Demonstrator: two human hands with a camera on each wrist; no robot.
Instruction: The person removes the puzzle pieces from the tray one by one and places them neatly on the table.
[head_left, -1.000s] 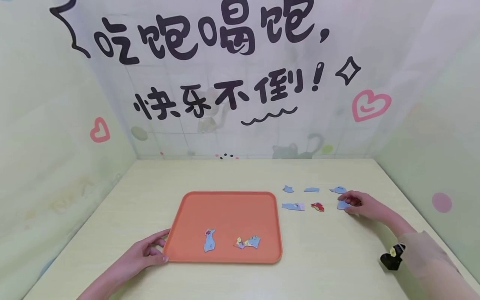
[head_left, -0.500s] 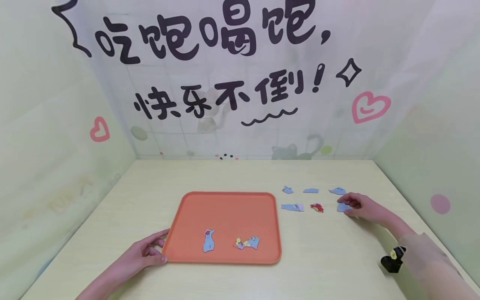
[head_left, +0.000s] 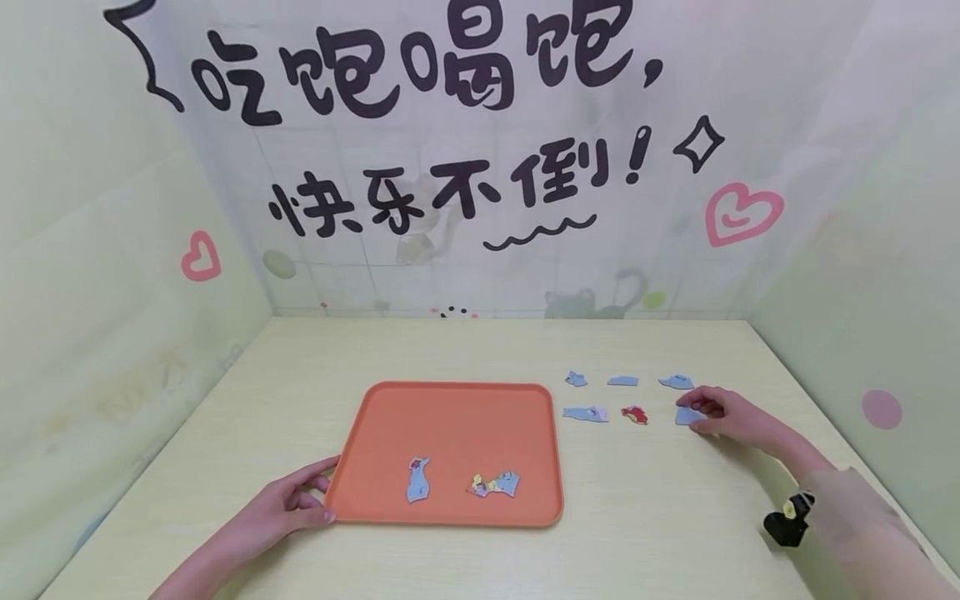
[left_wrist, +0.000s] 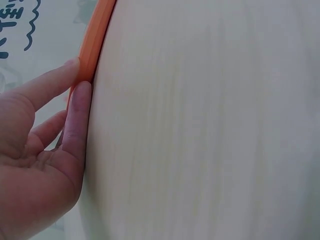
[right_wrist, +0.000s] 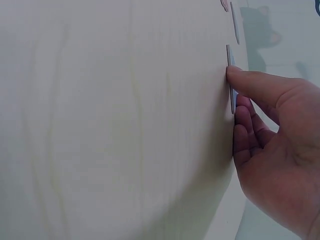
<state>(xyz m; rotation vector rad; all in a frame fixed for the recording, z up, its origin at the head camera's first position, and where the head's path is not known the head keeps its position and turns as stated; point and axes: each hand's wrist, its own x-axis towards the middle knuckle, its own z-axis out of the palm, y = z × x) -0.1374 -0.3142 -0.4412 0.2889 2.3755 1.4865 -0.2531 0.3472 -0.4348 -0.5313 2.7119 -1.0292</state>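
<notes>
My left hand (head_left: 281, 510) holds the front left corner of an orange tray (head_left: 453, 421), thumb at the front edge and fingers along the side. In the left wrist view, thumb and index finger meet the tray's orange rim (left_wrist: 95, 47). To the right, my right hand (head_left: 723, 415) pinches a light-blue jigsaw puzzle piece (head_left: 684, 416) between thumb and fingers, low over the table. The right wrist view shows that piece edge-on, part of it covered by the thumb (right_wrist: 250, 82). Two puzzle pieces lie on the tray: a tall blue one (head_left: 417, 483) and a multicoloured one (head_left: 507, 484).
Right of the tray, more pieces lie in two rows on the pale table (head_left: 637, 517): a red one (head_left: 635, 415), a long blue one (head_left: 587, 414) and several blue ones behind, including a pointed one (head_left: 576, 379). A printed curtain (head_left: 487, 275) stands at the back.
</notes>
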